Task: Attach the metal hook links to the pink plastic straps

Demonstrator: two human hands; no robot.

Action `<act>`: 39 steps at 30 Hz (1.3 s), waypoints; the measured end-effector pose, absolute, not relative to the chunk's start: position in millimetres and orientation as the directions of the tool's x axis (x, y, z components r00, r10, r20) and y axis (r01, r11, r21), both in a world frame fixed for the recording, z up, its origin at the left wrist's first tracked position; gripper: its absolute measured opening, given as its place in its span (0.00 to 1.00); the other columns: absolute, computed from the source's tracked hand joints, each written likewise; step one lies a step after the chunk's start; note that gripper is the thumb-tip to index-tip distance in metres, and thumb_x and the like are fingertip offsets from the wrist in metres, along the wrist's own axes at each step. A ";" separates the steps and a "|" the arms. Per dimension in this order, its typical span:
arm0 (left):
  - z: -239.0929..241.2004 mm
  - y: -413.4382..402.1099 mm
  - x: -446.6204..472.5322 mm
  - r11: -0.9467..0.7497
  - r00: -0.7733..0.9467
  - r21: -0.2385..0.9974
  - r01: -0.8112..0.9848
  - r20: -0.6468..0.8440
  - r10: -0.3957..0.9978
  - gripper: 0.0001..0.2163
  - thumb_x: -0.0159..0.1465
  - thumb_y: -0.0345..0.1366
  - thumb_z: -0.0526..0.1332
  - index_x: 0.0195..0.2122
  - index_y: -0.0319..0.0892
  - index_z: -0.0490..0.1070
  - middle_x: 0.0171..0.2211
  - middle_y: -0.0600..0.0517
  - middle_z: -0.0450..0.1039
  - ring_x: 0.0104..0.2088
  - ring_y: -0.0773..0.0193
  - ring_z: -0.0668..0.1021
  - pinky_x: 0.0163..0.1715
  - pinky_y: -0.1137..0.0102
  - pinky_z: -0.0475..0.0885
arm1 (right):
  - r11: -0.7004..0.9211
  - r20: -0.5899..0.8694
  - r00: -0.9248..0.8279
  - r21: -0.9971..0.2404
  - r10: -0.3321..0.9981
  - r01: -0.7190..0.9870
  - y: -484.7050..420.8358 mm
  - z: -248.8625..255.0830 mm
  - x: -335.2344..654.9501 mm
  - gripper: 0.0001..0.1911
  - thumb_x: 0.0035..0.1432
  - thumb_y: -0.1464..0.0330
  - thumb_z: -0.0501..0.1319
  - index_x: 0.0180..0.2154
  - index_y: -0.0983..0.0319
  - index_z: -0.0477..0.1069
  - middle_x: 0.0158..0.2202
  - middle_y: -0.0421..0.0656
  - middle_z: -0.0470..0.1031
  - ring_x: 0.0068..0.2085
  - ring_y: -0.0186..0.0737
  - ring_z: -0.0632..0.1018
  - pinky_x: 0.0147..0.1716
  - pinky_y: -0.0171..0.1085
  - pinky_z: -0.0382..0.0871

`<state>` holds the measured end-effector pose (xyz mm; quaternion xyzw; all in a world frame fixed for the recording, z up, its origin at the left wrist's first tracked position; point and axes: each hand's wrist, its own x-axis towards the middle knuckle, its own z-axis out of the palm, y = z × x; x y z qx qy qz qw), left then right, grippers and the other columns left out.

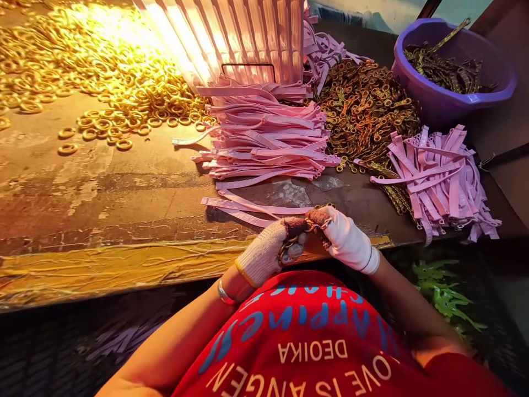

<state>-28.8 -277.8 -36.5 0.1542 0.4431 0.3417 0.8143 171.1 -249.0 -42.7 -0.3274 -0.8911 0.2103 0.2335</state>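
My left hand (270, 248), in a knitted cream glove with dark, worn fingertips, is closed on a brass-coloured metal link (309, 223) at the table's front edge. Several dark rings or links show under its curled fingers. In a white glove with brown fingertips, my right hand (349, 240) pinches at the same link from the other side. The fingers cover most of the link, so its exact shape is hidden. Loose pink straps (243, 207) lie just beyond both hands, their right ends close to the fingertips.
Brass rings (111, 124) spread across the back left. A stack of pink straps (268, 132) lies before a bright, ribbed translucent box (248, 38). Dark brass links (367, 105) are heaped beside it. Farther right are a purple basin (450, 105) of links and more pink straps (446, 182).
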 end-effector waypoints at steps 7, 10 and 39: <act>-40.5 -266.6 -22.0 0.581 0.332 0.718 -0.382 -0.480 0.812 0.15 0.61 0.47 0.68 0.31 0.39 0.71 0.23 0.56 0.65 0.17 0.76 0.61 0.14 0.78 0.53 | 0.467 0.197 -0.509 -0.743 0.838 0.480 -245.8 -49.6 166.3 0.15 0.70 0.69 0.55 0.55 0.61 0.68 0.50 0.51 0.79 0.52 0.47 0.80 0.54 0.44 0.75; -40.3 -267.0 -21.2 0.538 0.278 0.809 -0.238 -0.474 0.836 0.14 0.64 0.47 0.65 0.31 0.41 0.70 0.22 0.56 0.66 0.17 0.73 0.62 0.15 0.76 0.53 | 0.432 0.144 -0.474 -0.690 0.869 0.581 -244.5 -55.4 163.1 0.13 0.66 0.72 0.55 0.49 0.62 0.71 0.44 0.51 0.81 0.46 0.48 0.82 0.47 0.43 0.76; -19.8 -210.0 21.3 0.673 0.063 0.698 -0.245 -0.681 0.729 0.13 0.56 0.43 0.70 0.28 0.41 0.69 0.20 0.59 0.63 0.16 0.75 0.62 0.14 0.79 0.56 | 0.395 -0.040 -0.500 -0.561 0.865 0.728 -204.1 -48.1 183.4 0.06 0.63 0.70 0.59 0.39 0.63 0.74 0.31 0.48 0.79 0.29 0.44 0.75 0.25 0.39 0.57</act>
